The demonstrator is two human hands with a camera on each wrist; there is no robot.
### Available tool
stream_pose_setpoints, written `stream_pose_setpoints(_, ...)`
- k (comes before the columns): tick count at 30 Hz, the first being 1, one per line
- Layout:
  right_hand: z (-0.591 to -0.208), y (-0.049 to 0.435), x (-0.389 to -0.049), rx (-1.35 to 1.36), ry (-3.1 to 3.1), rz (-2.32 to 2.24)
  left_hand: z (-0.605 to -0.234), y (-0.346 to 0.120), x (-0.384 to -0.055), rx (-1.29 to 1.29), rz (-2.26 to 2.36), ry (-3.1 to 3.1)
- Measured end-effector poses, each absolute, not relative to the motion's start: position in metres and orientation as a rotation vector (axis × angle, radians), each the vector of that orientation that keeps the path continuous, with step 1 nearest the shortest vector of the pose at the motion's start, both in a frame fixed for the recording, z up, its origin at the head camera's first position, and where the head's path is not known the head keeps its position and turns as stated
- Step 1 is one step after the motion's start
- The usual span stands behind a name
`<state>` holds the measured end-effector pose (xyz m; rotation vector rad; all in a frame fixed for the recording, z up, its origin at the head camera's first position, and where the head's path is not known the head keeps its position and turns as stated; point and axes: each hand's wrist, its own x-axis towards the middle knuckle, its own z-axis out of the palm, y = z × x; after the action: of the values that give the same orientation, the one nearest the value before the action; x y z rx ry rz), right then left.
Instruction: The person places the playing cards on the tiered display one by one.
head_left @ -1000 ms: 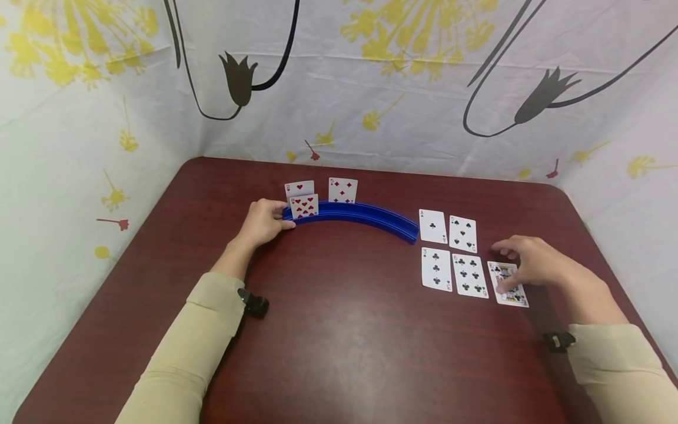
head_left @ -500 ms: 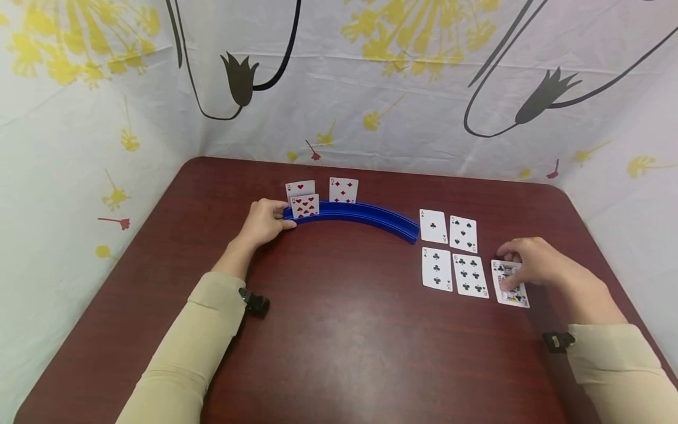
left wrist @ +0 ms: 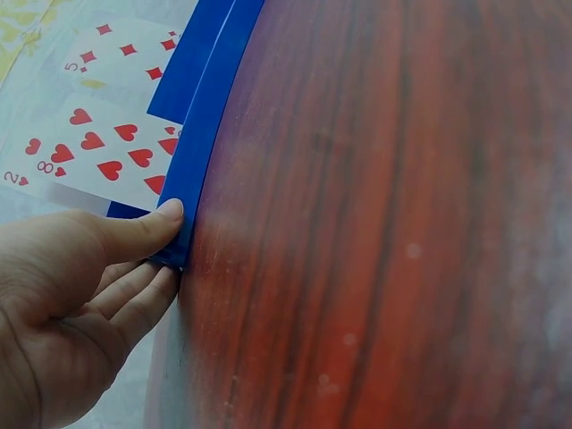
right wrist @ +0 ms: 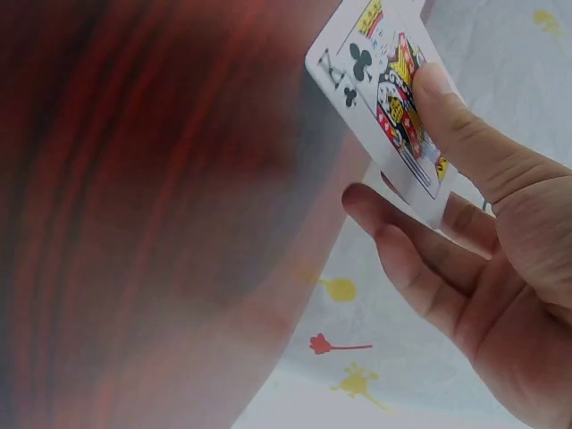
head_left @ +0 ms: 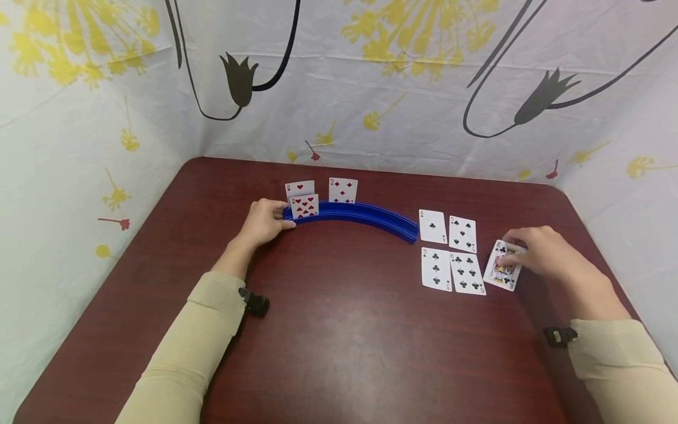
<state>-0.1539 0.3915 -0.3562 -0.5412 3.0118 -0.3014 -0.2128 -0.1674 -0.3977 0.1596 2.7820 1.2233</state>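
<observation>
My left hand point(head_left: 263, 222) pinches the left end of a curved blue card holder point(head_left: 365, 213), thumb on its front face in the left wrist view. An eight of hearts point(head_left: 304, 206) stands in the holder, partly covering a two of hearts point(head_left: 299, 187). To their right stands a five of diamonds point(head_left: 343, 190). My right hand point(head_left: 548, 253) pinches a king of clubs point(head_left: 498, 275), face up and tilted off the table. The right wrist view shows the thumb on the face of this king point(right wrist: 393, 107) and fingers beneath it.
Left of the right hand, an ace of clubs point(head_left: 432, 226), a five of spades point(head_left: 463, 234), a three of clubs point(head_left: 436, 269) and a six of clubs point(head_left: 468, 274) lie face up on the dark red table point(head_left: 339, 330). Printed white cloth hangs behind the table.
My right hand has picked up the king of clubs, which has turned and moved slightly up and left. The six of clubs has shifted slightly left. My left hand has stayed put.
</observation>
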Motion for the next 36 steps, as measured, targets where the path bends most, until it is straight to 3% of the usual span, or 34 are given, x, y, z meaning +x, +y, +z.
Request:
stream_pose_setpoints(19, -0.326, 0.388, -0.162, -0.583, 3.116, -0.310, -0.397, -0.166, -0.213, 0.151, 1.225, 2.775)
stream_pose_setpoints(36, -0.305, 0.358, -0.178, -0.673, 3.226, -0.375, -0.398, -0.167, -0.213, 0.159, 1.228, 2.775)
